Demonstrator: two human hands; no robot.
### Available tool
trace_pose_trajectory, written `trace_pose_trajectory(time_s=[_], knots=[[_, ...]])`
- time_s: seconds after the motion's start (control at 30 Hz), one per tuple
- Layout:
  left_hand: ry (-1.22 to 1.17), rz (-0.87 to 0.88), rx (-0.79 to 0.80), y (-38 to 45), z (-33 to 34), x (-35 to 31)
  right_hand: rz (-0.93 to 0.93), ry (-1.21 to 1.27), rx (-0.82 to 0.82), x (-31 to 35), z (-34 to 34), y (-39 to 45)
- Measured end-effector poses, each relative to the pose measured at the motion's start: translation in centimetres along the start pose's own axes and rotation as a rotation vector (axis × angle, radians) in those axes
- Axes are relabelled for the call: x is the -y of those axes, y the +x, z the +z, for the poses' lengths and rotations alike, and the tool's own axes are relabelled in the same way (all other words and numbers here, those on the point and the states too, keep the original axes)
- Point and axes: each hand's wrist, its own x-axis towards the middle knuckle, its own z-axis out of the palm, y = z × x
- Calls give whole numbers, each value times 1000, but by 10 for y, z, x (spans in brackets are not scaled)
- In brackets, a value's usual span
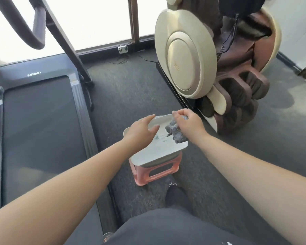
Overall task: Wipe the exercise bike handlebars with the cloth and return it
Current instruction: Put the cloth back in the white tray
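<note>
A grey cloth [177,132] hangs bunched over a white tray [159,152] that sits on a pink plastic stool [155,174]. My right hand [186,123] pinches the cloth's top, fingers curled round it, just above the tray's far right part. My left hand [142,130] hovers over the tray's left side with fingers spread and relaxed, holding nothing. A dark padded handlebar [36,27] curves at the top left, well away from both hands.
A black treadmill [39,124] fills the left side, its slanted upright post [67,45] rising toward the top left. A beige and brown massage chair [210,64] stands at the right. Grey carpet [131,92] lies between them. My dark-socked foot [175,193] is beside the stool.
</note>
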Motion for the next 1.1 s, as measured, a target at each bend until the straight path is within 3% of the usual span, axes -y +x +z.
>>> trace_pose_trajectory(time_s=[0.23,0.47,0.67,0.83,0.9,1.0,1.1], knots=[[-576,-231,106,64,-3,-42,-31,123,206,24,-2,91],[-1197,-479,59,100,0,-39,35,207,366,20,6,136],[-1079,-418,-13,117,9,-8,22,230,473,1,26,152],[-1267,-390,-84,125,19,22,226,318,606,-26,45,167],[-1306,-401,-140,127,25,36,216,319,668,-38,52,170],[-1261,-385,-159,127,40,51,136,321,628,-54,64,171],[-1129,-388,-158,128,57,65,169,308,561,-70,78,174]])
